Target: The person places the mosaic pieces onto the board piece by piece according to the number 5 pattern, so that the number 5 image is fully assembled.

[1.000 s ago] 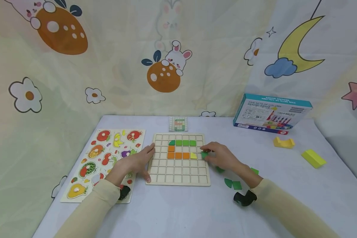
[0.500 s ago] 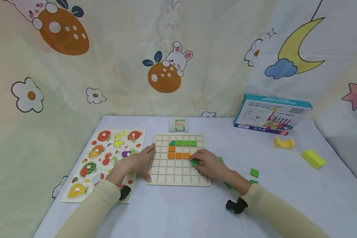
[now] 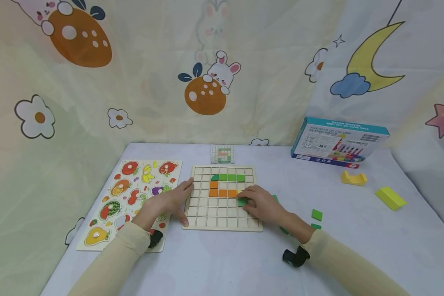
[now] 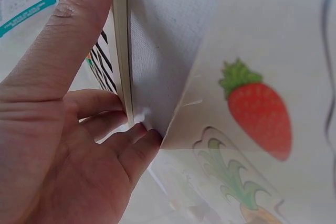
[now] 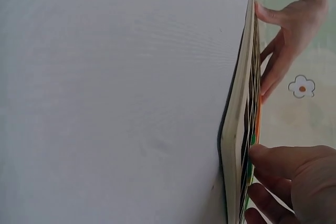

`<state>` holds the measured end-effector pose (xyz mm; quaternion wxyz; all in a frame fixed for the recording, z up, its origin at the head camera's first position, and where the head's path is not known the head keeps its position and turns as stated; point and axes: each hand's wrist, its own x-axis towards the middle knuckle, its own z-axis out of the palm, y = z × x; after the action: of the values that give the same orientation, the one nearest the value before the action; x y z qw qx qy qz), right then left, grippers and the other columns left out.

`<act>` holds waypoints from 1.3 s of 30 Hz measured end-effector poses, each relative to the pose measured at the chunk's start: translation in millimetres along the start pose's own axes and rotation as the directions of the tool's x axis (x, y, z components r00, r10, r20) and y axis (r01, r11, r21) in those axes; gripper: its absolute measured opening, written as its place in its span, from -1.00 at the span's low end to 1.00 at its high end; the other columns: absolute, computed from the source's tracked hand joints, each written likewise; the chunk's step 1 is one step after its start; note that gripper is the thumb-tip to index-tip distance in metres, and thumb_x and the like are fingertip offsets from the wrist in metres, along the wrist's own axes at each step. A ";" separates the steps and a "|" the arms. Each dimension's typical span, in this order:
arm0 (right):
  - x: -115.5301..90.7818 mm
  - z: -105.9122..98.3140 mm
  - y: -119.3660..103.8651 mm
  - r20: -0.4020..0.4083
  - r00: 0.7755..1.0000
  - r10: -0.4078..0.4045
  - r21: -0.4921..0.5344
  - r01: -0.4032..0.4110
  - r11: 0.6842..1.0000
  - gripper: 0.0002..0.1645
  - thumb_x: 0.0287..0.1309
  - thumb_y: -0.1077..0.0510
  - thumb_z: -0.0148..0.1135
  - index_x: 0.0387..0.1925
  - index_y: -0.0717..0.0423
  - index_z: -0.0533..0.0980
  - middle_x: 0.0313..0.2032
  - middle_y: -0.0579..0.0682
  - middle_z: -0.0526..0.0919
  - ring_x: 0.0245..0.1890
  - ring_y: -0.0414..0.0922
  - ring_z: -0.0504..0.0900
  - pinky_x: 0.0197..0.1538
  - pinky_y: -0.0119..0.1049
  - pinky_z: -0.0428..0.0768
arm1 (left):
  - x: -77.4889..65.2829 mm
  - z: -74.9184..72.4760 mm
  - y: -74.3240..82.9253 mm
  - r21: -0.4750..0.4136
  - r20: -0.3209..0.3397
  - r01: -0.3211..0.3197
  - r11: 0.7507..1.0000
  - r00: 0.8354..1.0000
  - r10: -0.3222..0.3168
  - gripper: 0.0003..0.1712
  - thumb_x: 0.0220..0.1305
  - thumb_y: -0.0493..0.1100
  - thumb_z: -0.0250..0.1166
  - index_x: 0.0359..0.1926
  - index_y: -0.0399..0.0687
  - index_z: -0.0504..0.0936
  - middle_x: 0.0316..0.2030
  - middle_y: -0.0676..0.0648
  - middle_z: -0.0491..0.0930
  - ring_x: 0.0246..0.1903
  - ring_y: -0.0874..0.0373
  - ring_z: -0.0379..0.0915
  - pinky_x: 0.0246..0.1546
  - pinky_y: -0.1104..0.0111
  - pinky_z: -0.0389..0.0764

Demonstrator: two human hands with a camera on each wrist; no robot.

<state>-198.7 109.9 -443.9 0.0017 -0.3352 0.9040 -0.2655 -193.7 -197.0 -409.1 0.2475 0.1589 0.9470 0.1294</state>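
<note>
A wooden grid board [image 3: 222,222] lies mid-table, with a row of green pieces [image 3: 231,177] and several orange square tiles [image 3: 223,193] set in its cells. Spread along the board's left edge, my left hand [image 3: 170,202] touches it with thumb and fingers; in the left wrist view the thumb [image 4: 73,30] lies against that edge. My right hand [image 3: 264,204] reaches over the board's right side, pinching a green tile [image 3: 241,202] at a cell just below the orange row. Its fingers mostly cover a yellow piece [image 3: 239,191] there.
Left of the board lies a fruit puzzle board [image 3: 109,226]. Behind stands a small pattern card [image 3: 223,155]. Loose green pieces [image 3: 317,215] lie near the right forearm. A cardboard box [image 3: 338,142], a yellow arch block [image 3: 353,178] and a yellow-green block [image 3: 390,198] are farther right.
My right hand has moved left from beside the board, carrying the green tile over the grid below the orange row. In the last half second it barely moves. My left hand stays put.
</note>
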 end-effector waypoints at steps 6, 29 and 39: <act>-4.9 -13.3 3.9 0.002 0.996 0.090 0.024 -0.090 0.996 -0.58 0.10 0.24 0.36 0.05 0.10 0.61 0.03 0.01 0.62 -0.01 -0.09 0.56 0.05 -0.17 0.62 | 0.6 0.0 0.9 0.006 0.004 0.004 1.000 1.000 -0.004 0.41 -0.20 0.06 0.60 0.52 -0.18 -0.10 0.56 -0.12 -0.32 0.54 -0.11 -0.33 0.46 0.01 0.10; -42.9 -39.8 70.2 0.037 0.986 0.161 0.069 -0.163 0.984 -0.52 0.08 0.33 0.33 0.09 0.12 0.56 0.00 0.01 0.66 0.00 -0.04 0.60 0.12 -0.06 0.59 | 2.3 1.4 -0.2 0.027 0.003 0.001 1.000 1.000 -0.001 0.43 -0.23 0.10 0.61 0.53 -0.17 -0.10 0.56 -0.12 -0.32 0.54 -0.11 -0.33 0.45 0.02 0.13; -28.5 -34.6 38.3 0.009 0.981 0.191 0.111 -0.191 0.975 -0.52 0.09 0.25 0.36 0.10 0.09 0.56 -0.05 -0.06 0.67 -0.04 -0.13 0.59 0.08 -0.13 0.62 | 2.6 0.9 0.3 0.027 0.001 0.003 1.000 1.000 -0.003 0.45 -0.24 0.11 0.61 0.53 -0.17 -0.11 0.56 -0.12 -0.32 0.54 -0.10 -0.33 0.45 0.02 0.13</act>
<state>-206.1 168.1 -437.6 0.0451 -0.2459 0.9158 -0.3143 -195.4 -195.7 -410.9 0.2461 0.1611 0.9487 0.1160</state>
